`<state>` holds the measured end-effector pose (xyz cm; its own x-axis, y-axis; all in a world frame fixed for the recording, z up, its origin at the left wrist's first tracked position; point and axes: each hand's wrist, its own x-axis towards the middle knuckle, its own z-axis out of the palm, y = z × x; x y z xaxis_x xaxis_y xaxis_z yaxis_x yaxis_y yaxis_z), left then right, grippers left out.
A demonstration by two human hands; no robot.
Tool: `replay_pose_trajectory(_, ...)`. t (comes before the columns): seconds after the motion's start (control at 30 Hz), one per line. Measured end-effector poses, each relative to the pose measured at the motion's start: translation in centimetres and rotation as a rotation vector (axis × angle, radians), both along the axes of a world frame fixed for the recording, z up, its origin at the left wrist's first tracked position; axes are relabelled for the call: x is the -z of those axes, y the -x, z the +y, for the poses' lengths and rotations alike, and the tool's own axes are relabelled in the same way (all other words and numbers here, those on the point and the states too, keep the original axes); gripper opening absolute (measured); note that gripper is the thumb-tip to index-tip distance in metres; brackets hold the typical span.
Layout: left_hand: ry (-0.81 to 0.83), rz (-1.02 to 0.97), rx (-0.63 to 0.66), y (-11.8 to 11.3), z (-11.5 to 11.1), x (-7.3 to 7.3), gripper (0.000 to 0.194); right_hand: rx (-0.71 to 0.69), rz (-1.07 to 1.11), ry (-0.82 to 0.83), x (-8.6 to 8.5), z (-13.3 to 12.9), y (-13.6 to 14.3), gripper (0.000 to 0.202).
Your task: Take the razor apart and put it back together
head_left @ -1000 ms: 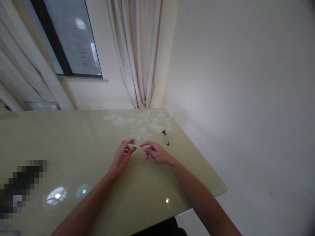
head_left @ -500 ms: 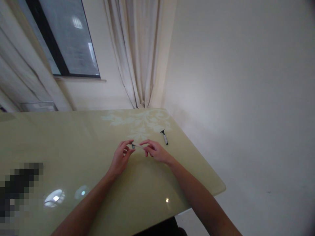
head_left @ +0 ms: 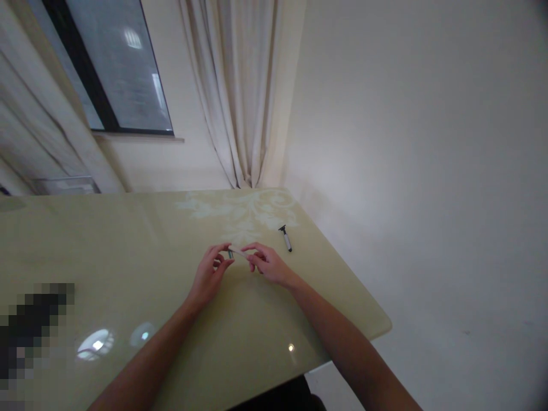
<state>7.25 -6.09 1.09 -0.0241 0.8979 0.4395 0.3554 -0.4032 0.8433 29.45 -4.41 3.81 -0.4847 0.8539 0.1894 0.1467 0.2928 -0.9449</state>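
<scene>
Near the middle of the frame, the left hand [head_left: 210,269] has its thumb and index fingers curved around a small teal-and-dark piece [head_left: 231,254], pinching it upright between the tips. The right hand [head_left: 266,265], just right of it, keeps its fingers narrow on a slim pale stick [head_left: 238,251], which slants up toward the left and meets the piece near its top; whether the two are joined I cannot tell. Both things are between the hands, over a glossy pale-green tabletop [head_left: 128,245].

Right of center, beyond the right hand, a razor [head_left: 286,241] with a black head and grey handle lies on the tabletop, head toward the top of the frame. White floral patterning marks the tabletop's far end. A cream curtain [head_left: 244,85] hangs at upper center, a window [head_left: 120,68] shows at upper left, and a pale wall [head_left: 406,171] fills the right side.
</scene>
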Motion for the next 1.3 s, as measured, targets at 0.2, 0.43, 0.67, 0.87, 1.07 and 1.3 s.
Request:
replay_pose_trajectory(0.2, 0.008, 0.0, -0.003, 0.0, 0.0, 0.1, 0.038, -0.003, -0.018, 0.024, -0.1, 0.0, 0.0, 0.039)
replay_pose_trajectory(0.43, 0.023, -0.013, -0.006, 0.1, 0.1, 0.1, 0.039, 0.025, -0.009, 0.002, 0.3, 0.0, 0.1, 0.04)
replay_pose_trajectory(0.67, 0.014, -0.009, 0.006, 0.1, 0.1, 0.3, 0.038, 0.08, -0.003, -0.016, 0.4, -0.2, 0.4, 0.04)
replay_pose_trajectory(0.87, 0.017, -0.016, 0.006, 0.2, 0.2, 0.1, 0.038, 0.107, -0.011, -0.025, 0.6, -0.2, 0.4, 0.038)
replay_pose_trajectory(1.07, 0.013, -0.021, 0.009, 0.2, 0.2, 0.1, 0.038, 0.024, -0.018, -0.009, 0.7, -0.2, 0.3, 0.041)
replay_pose_trajectory(1.3, 0.022, -0.019, -0.018, 0.2, 0.3, 0.0, 0.039, -0.005, -0.018, 0.003, 0.9, -0.1, 0.2, 0.042)
